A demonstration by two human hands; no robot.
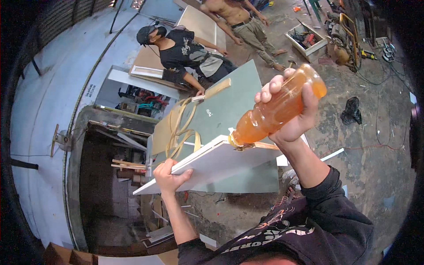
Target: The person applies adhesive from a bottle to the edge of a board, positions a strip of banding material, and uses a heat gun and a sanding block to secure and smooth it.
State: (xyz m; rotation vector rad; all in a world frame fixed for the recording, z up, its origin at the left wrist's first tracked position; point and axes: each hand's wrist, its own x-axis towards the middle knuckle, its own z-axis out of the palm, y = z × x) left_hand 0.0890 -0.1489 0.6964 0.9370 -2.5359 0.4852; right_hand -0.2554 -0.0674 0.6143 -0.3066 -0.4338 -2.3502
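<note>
My right hand point(293, 126) is wrapped round a clear plastic bottle point(271, 112) of amber liquid. The bottle is tipped, its narrow yellowish mouth low and touching or just over the edge of a white panel point(221, 165). Closed on the panel's left part is my left hand point(170, 179), its thumb on the white face. The panel stands tilted above a grey-green board point(234, 106). Beyond it, thin tan strips point(183, 126) lie in loose loops over the board's left side.
A co-worker point(185, 55) in black holds a small piece at the board's far left. Another person point(247, 26) stands behind. A tool box point(305, 40) and cables lie on the floor at the far right, with a black plastic bag point(351, 111) nearer.
</note>
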